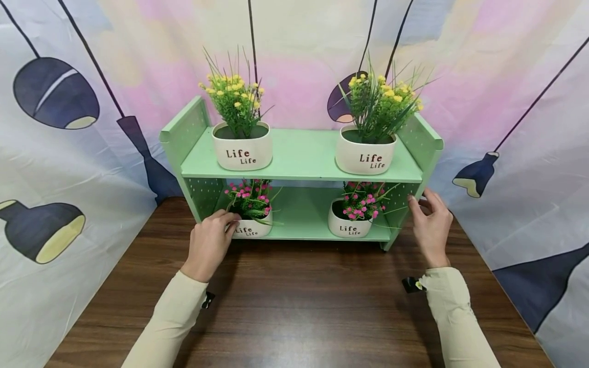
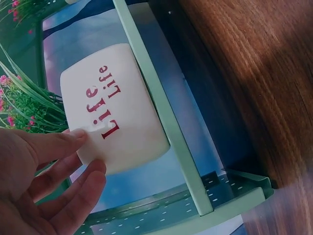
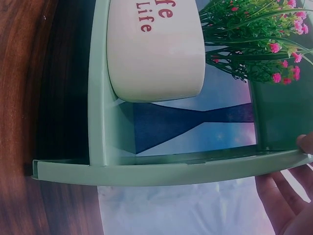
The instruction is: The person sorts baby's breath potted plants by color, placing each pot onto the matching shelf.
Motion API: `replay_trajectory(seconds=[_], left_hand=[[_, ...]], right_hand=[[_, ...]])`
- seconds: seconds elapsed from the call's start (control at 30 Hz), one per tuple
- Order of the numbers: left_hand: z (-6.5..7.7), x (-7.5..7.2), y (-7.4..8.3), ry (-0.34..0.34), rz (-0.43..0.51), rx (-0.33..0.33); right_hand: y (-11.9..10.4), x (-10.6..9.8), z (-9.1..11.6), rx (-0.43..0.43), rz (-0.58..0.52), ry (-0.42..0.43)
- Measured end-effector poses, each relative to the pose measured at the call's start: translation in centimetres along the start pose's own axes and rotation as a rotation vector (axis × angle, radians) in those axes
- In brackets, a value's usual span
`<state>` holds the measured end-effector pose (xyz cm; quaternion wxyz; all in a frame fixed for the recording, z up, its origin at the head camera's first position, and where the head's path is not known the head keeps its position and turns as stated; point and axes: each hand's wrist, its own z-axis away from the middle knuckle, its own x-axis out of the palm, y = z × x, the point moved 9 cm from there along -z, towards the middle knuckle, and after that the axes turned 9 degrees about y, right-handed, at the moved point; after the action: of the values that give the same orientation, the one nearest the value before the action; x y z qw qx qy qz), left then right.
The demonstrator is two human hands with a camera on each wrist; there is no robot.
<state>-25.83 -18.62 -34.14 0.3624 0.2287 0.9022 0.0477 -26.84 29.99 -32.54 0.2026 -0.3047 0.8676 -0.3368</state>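
A green two-tier shelf stands on the wooden table. My left hand holds the left end of the lower-left white flower pot, thumb at its rim and fingers at its end, as the left wrist view shows. Pink flowers grow from that pot, which reads "Life". On the right, my right hand grips the front edge of the shelf's side panel, thumb inside and fingers outside. Beside it, on the lower tier, sits another white pot with pink flowers.
Two white pots with yellow flowers stand on the top tier, one at the left and one at the right. A cloth backdrop printed with lamps hangs behind and beside the table.
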Motion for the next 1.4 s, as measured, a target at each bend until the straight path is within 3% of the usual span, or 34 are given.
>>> replay_trajectory(seconds=[0.53, 1.4], left_hand=[[0.05, 0.25, 0.13, 0.033, 0.010, 0.006], [0.01, 0.65, -0.13, 0.031, 0.008, -0.022]], right_hand=[[0.01, -0.07, -0.09, 0.001, -0.002, 0.005], [0.00, 0.05, -0.08, 0.002, -0.011, 0.003]])
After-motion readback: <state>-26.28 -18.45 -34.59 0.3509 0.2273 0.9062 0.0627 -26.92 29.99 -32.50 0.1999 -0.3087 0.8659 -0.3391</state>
